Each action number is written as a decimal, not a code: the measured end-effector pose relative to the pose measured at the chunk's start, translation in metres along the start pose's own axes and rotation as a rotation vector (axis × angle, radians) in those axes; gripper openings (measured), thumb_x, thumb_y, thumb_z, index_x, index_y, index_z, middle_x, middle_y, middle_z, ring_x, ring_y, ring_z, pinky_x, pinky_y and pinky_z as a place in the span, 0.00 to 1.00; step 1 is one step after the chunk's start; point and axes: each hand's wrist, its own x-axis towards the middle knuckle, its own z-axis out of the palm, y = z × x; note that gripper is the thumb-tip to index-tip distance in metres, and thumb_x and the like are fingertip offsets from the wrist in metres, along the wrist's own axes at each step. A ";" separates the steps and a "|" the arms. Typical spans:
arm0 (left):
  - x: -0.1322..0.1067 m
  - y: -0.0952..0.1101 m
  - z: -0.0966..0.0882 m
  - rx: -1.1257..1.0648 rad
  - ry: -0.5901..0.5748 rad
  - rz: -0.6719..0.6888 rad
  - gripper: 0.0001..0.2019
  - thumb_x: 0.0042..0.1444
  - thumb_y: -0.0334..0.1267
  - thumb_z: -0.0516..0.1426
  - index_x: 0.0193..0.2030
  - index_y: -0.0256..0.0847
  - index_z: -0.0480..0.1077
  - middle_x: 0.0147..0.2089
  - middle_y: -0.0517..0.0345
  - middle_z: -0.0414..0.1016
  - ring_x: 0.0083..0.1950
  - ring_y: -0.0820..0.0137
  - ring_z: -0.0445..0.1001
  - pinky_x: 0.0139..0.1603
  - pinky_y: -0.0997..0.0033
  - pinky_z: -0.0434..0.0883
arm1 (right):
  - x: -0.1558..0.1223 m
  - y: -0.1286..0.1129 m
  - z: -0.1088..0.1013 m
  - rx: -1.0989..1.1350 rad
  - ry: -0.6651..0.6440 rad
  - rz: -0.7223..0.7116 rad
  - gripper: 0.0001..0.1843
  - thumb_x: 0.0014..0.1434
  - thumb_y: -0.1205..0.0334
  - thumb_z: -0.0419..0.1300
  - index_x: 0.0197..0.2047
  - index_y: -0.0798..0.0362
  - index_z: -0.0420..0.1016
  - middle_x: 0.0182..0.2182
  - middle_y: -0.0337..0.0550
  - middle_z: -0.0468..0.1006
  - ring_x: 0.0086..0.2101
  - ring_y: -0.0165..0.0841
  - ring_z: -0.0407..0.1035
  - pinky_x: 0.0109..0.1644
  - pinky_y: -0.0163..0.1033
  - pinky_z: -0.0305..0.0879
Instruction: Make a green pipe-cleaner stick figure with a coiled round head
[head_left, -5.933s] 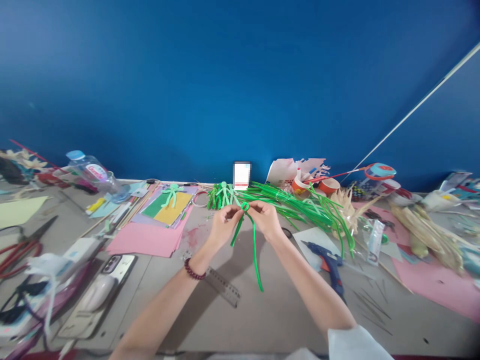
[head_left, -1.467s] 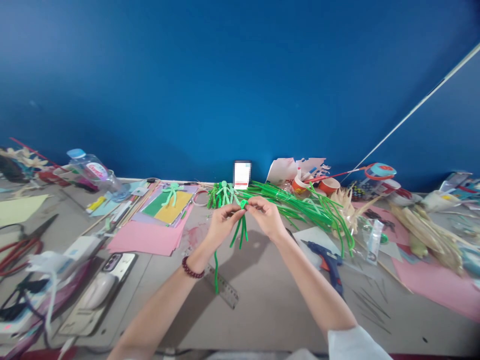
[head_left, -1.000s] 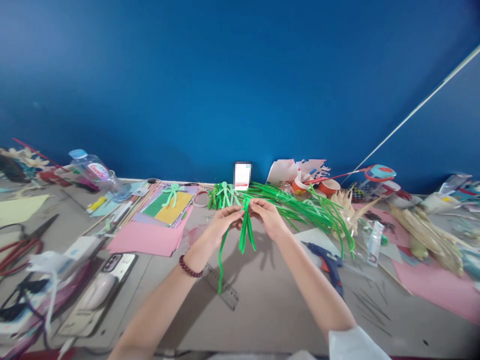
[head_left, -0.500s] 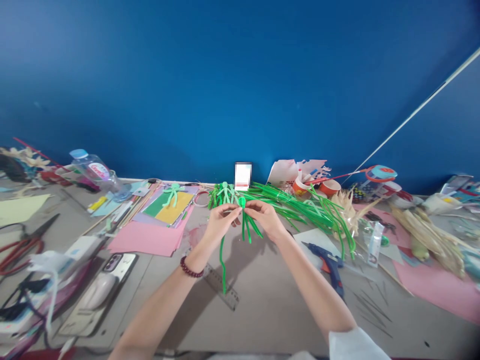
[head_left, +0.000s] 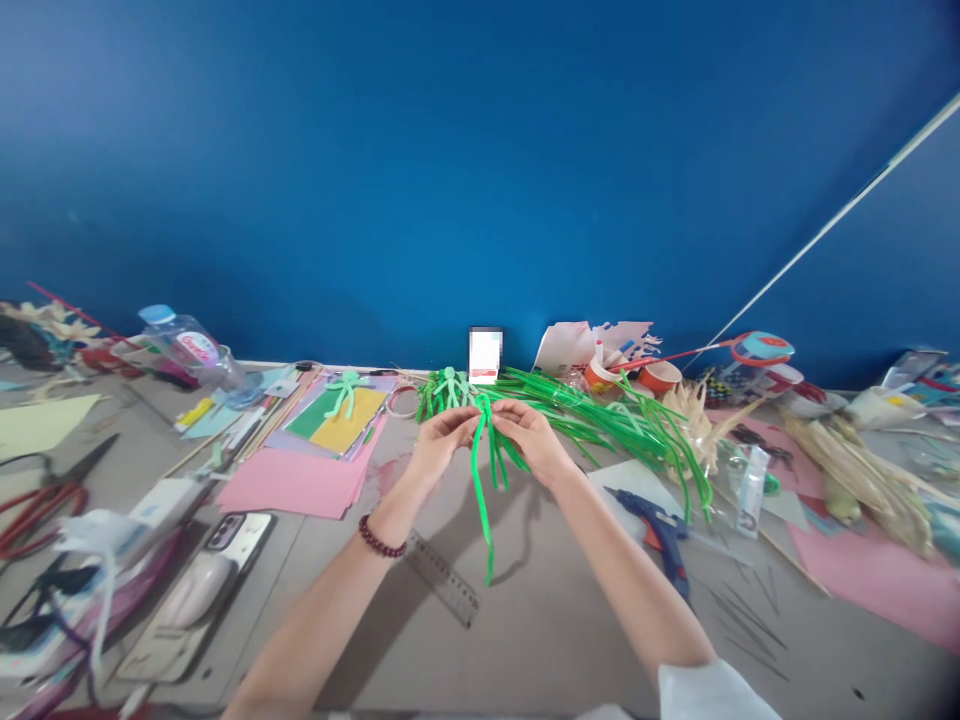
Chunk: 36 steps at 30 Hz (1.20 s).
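Note:
Between my hands, above the table, is a figure of bright green pipe cleaners (head_left: 484,404), looped at the top with several strands hanging down. One long strand dangles well below the others. My left hand (head_left: 445,436) pinches the figure from the left, its fingertips close to the loop. From the right, my right hand (head_left: 529,436) grips it with thumb and fingers together. Just behind stands a finished-looking pale green pipe cleaner figure (head_left: 449,383), beside a pile of green pipe cleaners (head_left: 570,400).
A clear ruler (head_left: 444,580) lies below my left hand. To the right is a blue glue gun (head_left: 656,535). On the left are pink paper (head_left: 289,483), a phone (head_left: 176,610), scissors (head_left: 52,495) and a plastic bottle (head_left: 191,345). A small screen (head_left: 485,353) stands against the wall.
The long green strand has swung from beneath my left hand rightward, and now hangs from the figure's top between my hands. Both hands stay in nearly the same place, still gripping.

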 end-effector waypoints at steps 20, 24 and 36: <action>0.005 -0.008 -0.012 -0.158 -0.286 -0.012 0.07 0.45 0.38 0.65 0.29 0.37 0.74 0.29 0.60 0.72 0.32 0.75 0.68 0.39 0.73 0.64 | -0.009 -0.005 0.010 -0.133 -0.089 -0.077 0.12 0.45 0.57 0.68 0.31 0.51 0.70 0.28 0.36 0.73 0.30 0.29 0.69 0.38 0.36 0.66; 0.005 -0.009 -0.013 -0.124 -0.254 0.024 0.07 0.47 0.38 0.64 0.30 0.38 0.74 0.29 0.59 0.73 0.35 0.73 0.69 0.43 0.71 0.63 | -0.013 -0.009 0.015 -0.240 0.015 -0.241 0.08 0.50 0.57 0.64 0.32 0.51 0.72 0.30 0.38 0.73 0.30 0.30 0.69 0.36 0.36 0.67; 0.000 -0.005 -0.007 0.048 -0.301 0.080 0.10 0.49 0.43 0.63 0.28 0.37 0.74 0.28 0.60 0.71 0.33 0.72 0.66 0.40 0.71 0.62 | -0.017 -0.009 0.016 -0.528 0.134 -0.417 0.02 0.51 0.64 0.60 0.30 0.53 0.72 0.30 0.41 0.74 0.30 0.31 0.70 0.35 0.36 0.69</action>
